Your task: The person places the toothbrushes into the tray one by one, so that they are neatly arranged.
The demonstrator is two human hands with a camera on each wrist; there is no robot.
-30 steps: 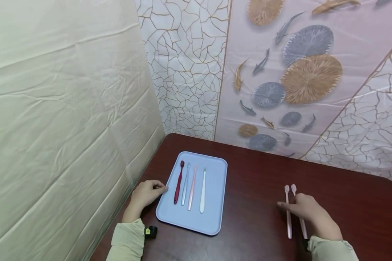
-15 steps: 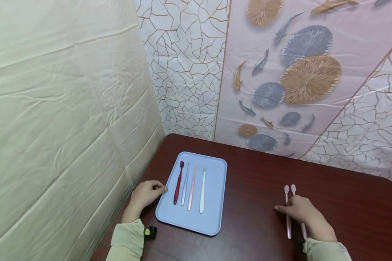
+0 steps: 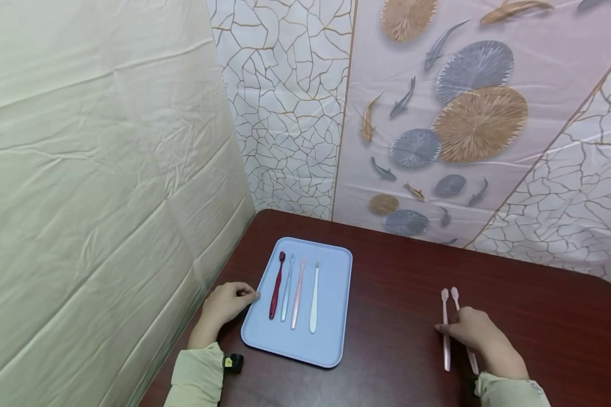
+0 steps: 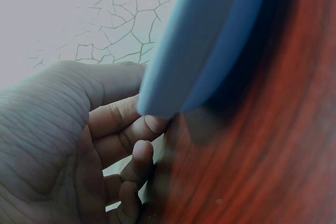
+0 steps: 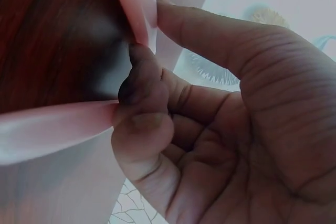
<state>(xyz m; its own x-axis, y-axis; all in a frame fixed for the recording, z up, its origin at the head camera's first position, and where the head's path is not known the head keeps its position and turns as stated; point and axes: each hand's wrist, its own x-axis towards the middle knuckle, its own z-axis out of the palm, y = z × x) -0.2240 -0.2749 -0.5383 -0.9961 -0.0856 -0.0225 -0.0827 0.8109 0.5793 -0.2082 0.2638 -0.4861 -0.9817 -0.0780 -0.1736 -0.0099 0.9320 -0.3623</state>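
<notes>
On the left of the table lies a blue tray [image 3: 331,305], with my left hand [image 3: 226,310] pinching its left rim. In the left wrist view the thumb and fingers [image 4: 113,119] meet at the tray's edge [image 4: 178,77]. Lying on the tray are a dark red toothbrush [image 3: 276,291], a pale blue toothbrush [image 3: 287,294], a pink toothbrush [image 3: 297,297] and a white toothbrush [image 3: 314,305]. At the right, my right hand [image 3: 481,333] pinches the left pale pink toothbrush [image 3: 445,350] between thumb and forefinger. A second pale pink toothbrush [image 3: 455,295] passes beneath that hand, partly hidden; curled fingers touch it.
Dark red-brown table [image 3: 387,316] surface lies between the tray and the right hand. A cream cloth wall [image 3: 107,198] rises along the left edge, and a patterned backdrop [image 3: 366,192] hangs behind the table.
My right hand has drawn slightly left, its thumb and fingers closing on the left pale pink toothbrush. My left hand stays at the tray rim.
</notes>
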